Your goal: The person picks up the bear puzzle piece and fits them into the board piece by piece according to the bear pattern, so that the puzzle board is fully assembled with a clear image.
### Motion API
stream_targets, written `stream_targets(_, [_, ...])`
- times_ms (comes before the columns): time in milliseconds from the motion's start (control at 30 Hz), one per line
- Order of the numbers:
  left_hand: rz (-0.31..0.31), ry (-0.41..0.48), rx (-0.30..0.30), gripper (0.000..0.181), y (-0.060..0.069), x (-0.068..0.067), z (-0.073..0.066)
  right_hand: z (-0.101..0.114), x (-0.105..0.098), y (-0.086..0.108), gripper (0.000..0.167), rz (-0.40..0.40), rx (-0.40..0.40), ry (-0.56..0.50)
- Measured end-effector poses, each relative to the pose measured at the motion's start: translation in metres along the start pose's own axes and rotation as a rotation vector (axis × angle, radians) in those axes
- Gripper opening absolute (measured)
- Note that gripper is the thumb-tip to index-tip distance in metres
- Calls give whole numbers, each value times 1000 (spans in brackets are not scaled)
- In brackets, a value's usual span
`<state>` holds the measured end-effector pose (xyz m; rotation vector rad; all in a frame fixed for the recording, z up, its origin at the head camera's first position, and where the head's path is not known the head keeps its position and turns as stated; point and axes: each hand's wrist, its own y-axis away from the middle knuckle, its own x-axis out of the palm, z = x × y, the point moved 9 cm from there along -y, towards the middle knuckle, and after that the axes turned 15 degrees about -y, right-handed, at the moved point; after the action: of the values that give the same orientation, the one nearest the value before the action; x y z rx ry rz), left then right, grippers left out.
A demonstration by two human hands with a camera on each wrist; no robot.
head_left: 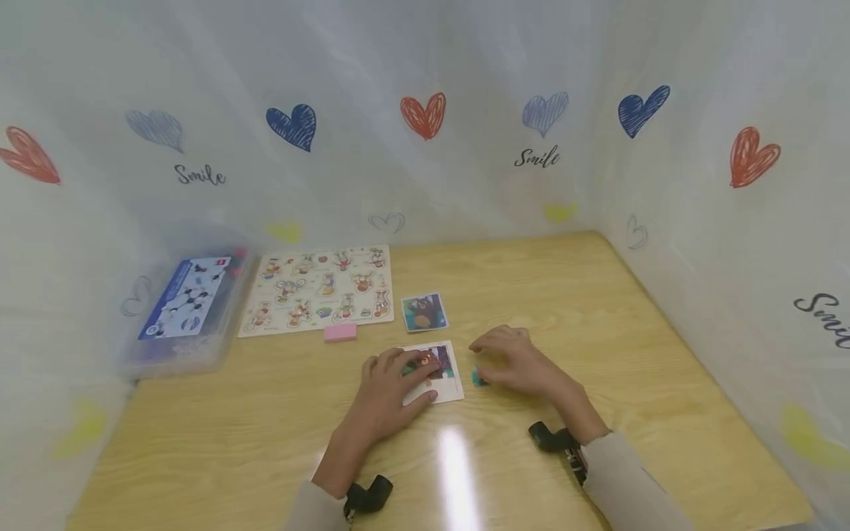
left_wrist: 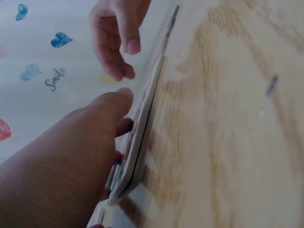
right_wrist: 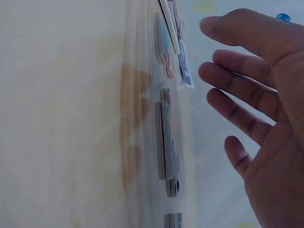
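At far left the case (head_left: 192, 299) sits just beside the board (head_left: 312, 304), both well clear of the hands, so little should go wrong there. The pink block (head_left: 340, 333) lies at the board's near edge; a careless sweep of the left forearm might knock it.

The left hand (head_left: 384, 391) rests on the frame (head_left: 448, 391), its fingers spread over the bear picture (head_left: 446, 361) and the thumb set apart on the pale lower part. They look laid on rather than pinching. The risk here is sideways pressure: if the hand shifts, the frame could slide on the smooth table, or loose parts under the fingers could lift. Those fingers also hide part of the picture, so a misfit there could pass unnoticed.

The card (head_left: 426, 313) lies just beyond the frame, near enough to be nudged by a reaching hand.

The right hand (head_left: 514, 365) hovers with its fingers parted and pinching nothing. By it, right of the frame, are thin pieces (right_wrist: 168, 142), one of them teal (head_left: 476, 378). Some seem to overlap, so a hasty grasp could pick up two or push one away; lying flat, they offer little edge to catch.
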<state>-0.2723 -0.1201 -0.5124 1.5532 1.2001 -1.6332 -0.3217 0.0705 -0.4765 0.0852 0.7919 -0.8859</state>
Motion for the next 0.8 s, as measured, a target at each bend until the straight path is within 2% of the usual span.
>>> stream_targets(167, [-13, 33, -6, 55, 0, -3, 5, 5, 5, -2, 39, 54, 14, 27])
stream_targets(400, [-5, 58, -4, 67, 2, -7, 13, -1, 8, 2, 41, 93, 47, 99])
stream_targets(633, [59, 125, -40, 74, 11, -5, 33, -2, 11, 8, 36, 128, 60, 164])
stream_targets(800, [84, 134, -19, 75, 12, -3, 35, 3, 12, 7, 27, 96, 38, 182])
